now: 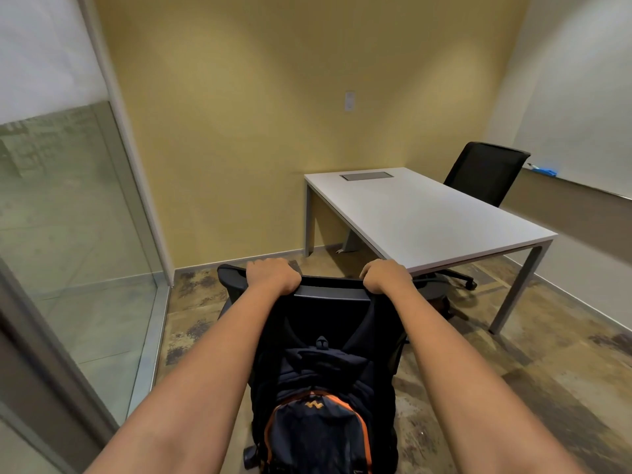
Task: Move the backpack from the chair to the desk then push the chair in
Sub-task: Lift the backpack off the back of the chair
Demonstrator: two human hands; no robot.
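A black office chair point(328, 304) stands in front of me with its backrest turned away, short of the white desk point(424, 213). A dark navy backpack point(318, 415) with orange trim rests on the chair seat, leaning against the inside of the backrest. My left hand point(272, 277) is closed over the top edge of the backrest at its left. At the right end of that edge my right hand point(386, 277) grips the same way. The chair's base and wheels are mostly hidden under the backpack and my arms.
A second black chair point(485, 172) stands at the desk's far side. A glass partition point(68, 234) runs along the left, a yellow wall behind. A whiteboard ledge with a blue eraser point(545, 171) lines the right wall. Open floor lies between chair and desk.
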